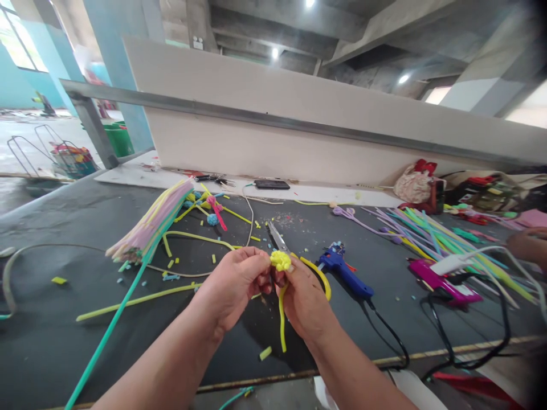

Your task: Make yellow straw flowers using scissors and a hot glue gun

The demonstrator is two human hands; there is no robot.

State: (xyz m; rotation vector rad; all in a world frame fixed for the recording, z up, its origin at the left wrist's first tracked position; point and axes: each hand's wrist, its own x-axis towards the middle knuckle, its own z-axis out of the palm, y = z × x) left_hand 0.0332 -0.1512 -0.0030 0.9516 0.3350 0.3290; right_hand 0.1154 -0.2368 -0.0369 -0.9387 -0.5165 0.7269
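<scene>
Between my hands, above the dark tabletop, is a small bunched yellow pipe-cleaner flower [280, 261]. My right hand [305, 302] is closed on it from the right, and a yellow stem [282, 324] hangs down beside that hand. With fingers curled in a pinch, my left hand [241, 279] grips the flower's left edge. Just behind lie scissors [277, 234] with yellow handles, partly hidden by my right hand. A blue glue gun [346, 273] rests to the right of them.
At left stands a bundle of pink, yellow and green pipe cleaners [151, 222]. More loose pipe cleaners [427, 228] spread at right, near a magenta power strip [444, 282] with cables. A phone [272, 184] lies at the back; another person's hand [530, 250] shows at far right.
</scene>
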